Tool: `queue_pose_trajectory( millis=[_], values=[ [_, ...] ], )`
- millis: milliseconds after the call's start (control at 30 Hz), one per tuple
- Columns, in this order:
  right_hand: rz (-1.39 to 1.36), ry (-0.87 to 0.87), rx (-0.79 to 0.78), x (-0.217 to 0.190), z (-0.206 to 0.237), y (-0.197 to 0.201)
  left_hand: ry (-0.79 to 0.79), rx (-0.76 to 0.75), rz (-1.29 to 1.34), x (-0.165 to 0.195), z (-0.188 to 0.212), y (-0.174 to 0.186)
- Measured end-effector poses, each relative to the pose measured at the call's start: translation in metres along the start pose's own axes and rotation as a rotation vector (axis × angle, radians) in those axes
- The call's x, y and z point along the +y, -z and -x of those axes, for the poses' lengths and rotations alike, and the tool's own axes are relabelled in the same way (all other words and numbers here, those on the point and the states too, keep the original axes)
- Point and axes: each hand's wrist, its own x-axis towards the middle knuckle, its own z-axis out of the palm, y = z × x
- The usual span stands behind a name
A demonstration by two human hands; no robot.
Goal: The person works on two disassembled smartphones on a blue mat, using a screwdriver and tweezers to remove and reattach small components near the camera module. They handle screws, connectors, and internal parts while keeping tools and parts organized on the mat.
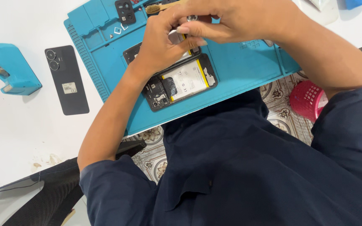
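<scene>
Both hands meet over an opened phone [181, 81]: left hand [164, 42] grip pressed on its upper part, right hand [235, 19] grip pinched on a small silver part [192, 18]. Phone lies on a blue mat [239, 62] on the white worktop [17, 121]; a black back cover [66, 79] and blue tape dispenser [9, 69] sit beyond.

You get bright, even overhead light, white table [17, 121] nearly washed out, soft short shadow beside the tape dispenser [9, 69], your hands slightly motion-blurred, mild wide-angle stretch at the edges, dark shirt underexposed.
</scene>
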Motion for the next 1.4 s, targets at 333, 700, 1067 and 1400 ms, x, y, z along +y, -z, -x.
queue_pose_trajectory(
  millis=[333, 700, 1067, 1400],
  values=[
    [0.162, 0.184, 0.045, 0.003, 0.005, -0.01, -0.127, 0.037, 0.06, -0.011, 0.002, -0.002],
    [0.152, 0.16, 0.051, 0.002, 0.008, -0.006, -0.102, -0.027, 0.287, -0.006, 0.002, 0.012],
    [0.186, 0.166, 0.047, 0.002, 0.009, -0.008, -0.016, -0.048, 0.132, -0.008, 0.005, 0.011],
    [0.188, 0.161, 0.116, 0.017, 0.017, -0.013, -0.055, 0.108, 0.322, 0.004, 0.007, 0.009]
  ],
)
